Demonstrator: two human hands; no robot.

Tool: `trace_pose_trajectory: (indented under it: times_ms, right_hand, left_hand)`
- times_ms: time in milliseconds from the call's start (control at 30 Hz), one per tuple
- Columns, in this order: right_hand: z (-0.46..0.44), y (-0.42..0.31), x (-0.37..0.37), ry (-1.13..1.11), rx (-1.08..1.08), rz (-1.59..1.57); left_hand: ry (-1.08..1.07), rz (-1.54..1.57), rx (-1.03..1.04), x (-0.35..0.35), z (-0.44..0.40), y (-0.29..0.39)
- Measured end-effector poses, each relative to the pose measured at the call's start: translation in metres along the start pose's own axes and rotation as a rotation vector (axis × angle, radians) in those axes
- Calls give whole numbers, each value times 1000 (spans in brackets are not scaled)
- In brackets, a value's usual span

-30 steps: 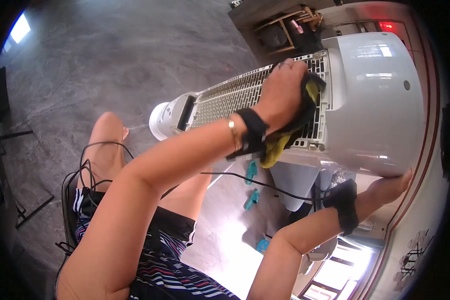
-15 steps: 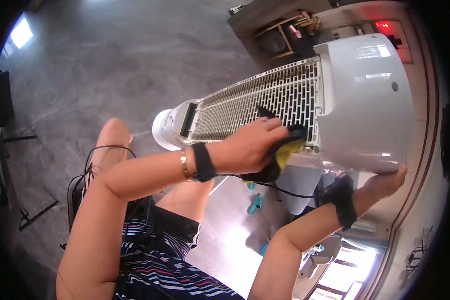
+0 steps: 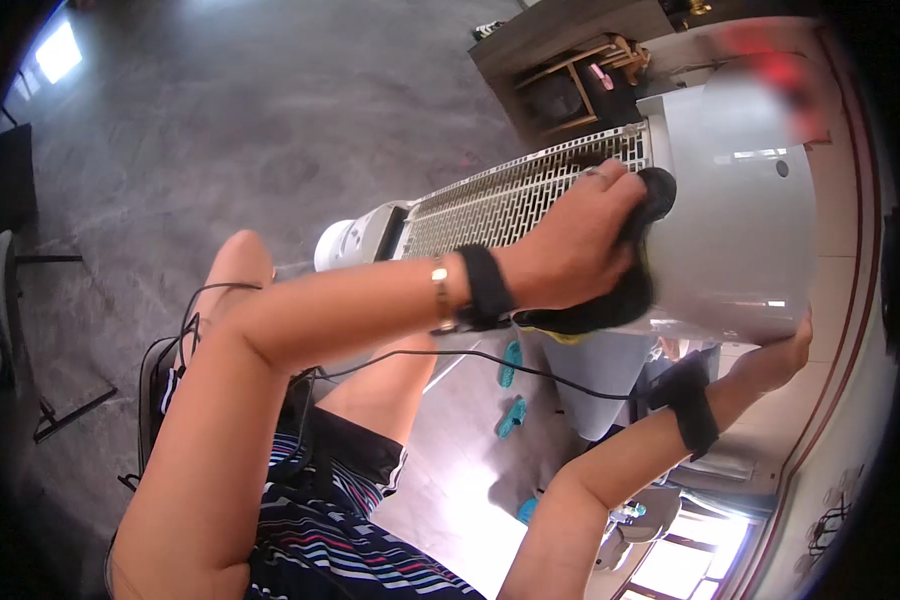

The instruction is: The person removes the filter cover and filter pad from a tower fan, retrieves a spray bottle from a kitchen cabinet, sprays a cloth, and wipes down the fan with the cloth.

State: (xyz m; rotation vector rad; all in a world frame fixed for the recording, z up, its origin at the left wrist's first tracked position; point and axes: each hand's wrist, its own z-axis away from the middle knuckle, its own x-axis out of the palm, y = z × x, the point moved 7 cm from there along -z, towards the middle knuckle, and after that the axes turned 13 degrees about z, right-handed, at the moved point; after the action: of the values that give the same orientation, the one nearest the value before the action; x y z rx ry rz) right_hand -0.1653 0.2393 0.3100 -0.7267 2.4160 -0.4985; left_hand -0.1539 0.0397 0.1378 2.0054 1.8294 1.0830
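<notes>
A white tower fan (image 3: 730,230) with a slotted grille (image 3: 490,205) leans across the view, its round base (image 3: 332,245) at the left and its smooth casing at the right. My left hand (image 3: 575,235) is closed on a bunched black cloth (image 3: 610,305) with yellow showing at its edge. It presses the cloth where the grille meets the casing, hiding part of the grille. My right hand (image 3: 775,362) holds the lower side of the casing near its far end; some of its fingers are hidden behind it.
A black cable (image 3: 490,358) runs between my wrists. Blue-green slippers (image 3: 511,418) lie on the floor below the fan. A dark cabinet (image 3: 560,60) with a wooden-framed item stands at the top. A chair (image 3: 0,310) is at the left and a wall is at the right.
My left hand has moved the cloth right and upward, from over the grille to the casing's edge. My right hand stays at the casing. The view has shifted slightly.
</notes>
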Motion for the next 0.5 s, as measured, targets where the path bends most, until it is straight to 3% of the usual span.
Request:
trace_pose_trajectory:
  times_ms: [133, 267, 433, 500]
  right_hand:
    - [-2, 2, -4, 69, -45, -7]
    - [-5, 8, -4, 78, 38, 13]
    - [-4, 5, -8, 101, -42, 48]
    - [-11, 15, -10, 73, -26, 10]
  left_hand:
    - [-84, -166, -77, -3, 24, -49]
    - [-145, -163, -325, -25, 80, -89]
    - [2, 88, -744, -60, 157, -143]
    - [-44, -111, -827, -78, 181, -165]
